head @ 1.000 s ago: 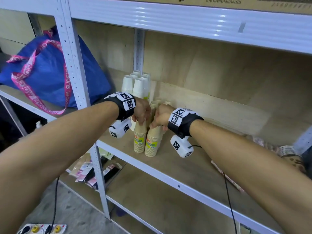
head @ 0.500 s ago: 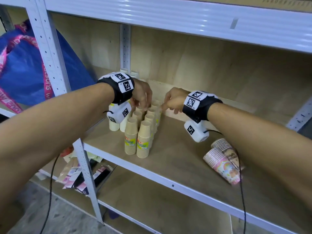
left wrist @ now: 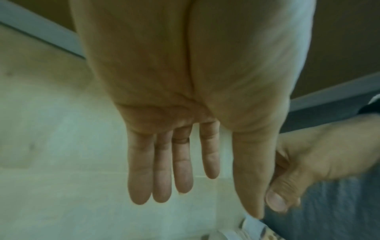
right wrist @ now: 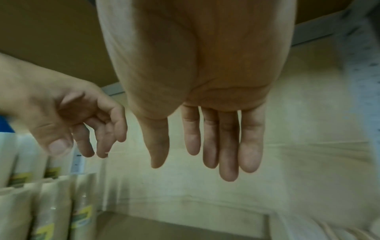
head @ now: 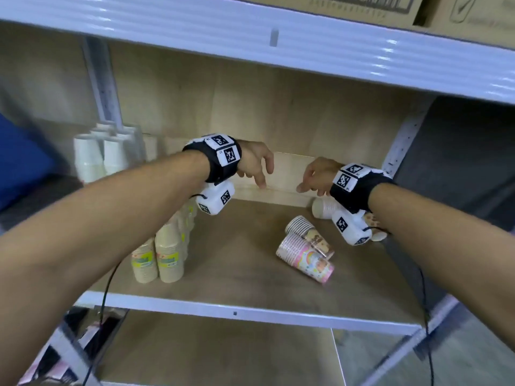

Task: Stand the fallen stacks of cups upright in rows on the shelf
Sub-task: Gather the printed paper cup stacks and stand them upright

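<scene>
Several brown cup stacks [head: 167,254] stand upright in rows at the shelf's left, with white stacks [head: 92,157] behind them. A pink rainbow-printed stack [head: 306,257] lies on its side mid-shelf, a second patterned stack [head: 302,227] lies just behind it, and a white fallen stack [head: 323,207] shows under my right wrist. My left hand [head: 259,174] hovers empty above the middle of the shelf, fingers loose. My right hand [head: 312,182] hovers empty above the fallen stacks. In the wrist views the left hand's fingers [left wrist: 174,170] and the right hand's fingers [right wrist: 226,146] hang straight.
The wooden shelf board [head: 239,246] has bare room between the upright rows and the fallen stacks. A white metal beam [head: 250,40] runs overhead with cardboard boxes on top. A grey upright post [head: 401,146] bounds the right side. A blue bag [head: 19,162] sits far left.
Both hands have let go of the upright brown stacks and moved right, towards the fallen patterned stacks. The head view has swung right along with them.
</scene>
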Tool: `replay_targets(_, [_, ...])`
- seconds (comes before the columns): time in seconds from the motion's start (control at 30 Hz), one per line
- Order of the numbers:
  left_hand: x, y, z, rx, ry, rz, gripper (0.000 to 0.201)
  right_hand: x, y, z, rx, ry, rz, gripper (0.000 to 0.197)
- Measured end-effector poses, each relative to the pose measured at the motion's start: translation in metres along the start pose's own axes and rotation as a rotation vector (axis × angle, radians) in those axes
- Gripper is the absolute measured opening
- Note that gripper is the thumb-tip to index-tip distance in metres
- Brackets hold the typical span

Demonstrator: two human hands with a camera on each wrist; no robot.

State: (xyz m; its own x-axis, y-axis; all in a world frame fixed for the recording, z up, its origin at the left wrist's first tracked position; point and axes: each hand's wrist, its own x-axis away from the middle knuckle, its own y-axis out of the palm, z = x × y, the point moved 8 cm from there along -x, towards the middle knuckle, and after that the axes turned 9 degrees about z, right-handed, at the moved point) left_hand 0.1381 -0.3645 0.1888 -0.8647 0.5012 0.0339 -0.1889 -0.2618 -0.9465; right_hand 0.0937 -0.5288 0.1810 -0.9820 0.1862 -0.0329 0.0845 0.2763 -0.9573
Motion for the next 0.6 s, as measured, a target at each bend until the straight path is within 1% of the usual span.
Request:
replay_targets(0.17, [-0.022,0.061,0.055,-0.060,0.179,-0.042,0.055,0.009,0.019,0.071,0.104,0.095,0.006,0.046])
replay_targets(0.33, [-0.029,0.116,0.083,-0.033,0.279,-0.121,0.056,0.015,0.058,0.130,0.017,0.197,-0.041,0.060])
replay_targets(0.43, [-0.030,0.148,0.090,-0.049,0.329,-0.172,0.057,0.012,0.091,0.146,0.040,0.196,-0.116,0.064])
replay_targets(0.53, [-0.028,0.173,0.096,-0.055,0.367,-0.217,0.054,0.006,0.116,0.164,0.092,0.171,-0.097,0.085])
replay_targets(0.6, [-0.025,0.185,0.100,-0.101,0.405,-0.231,0.055,0.017,0.121,0.157,0.065,0.166,-0.109,0.082])
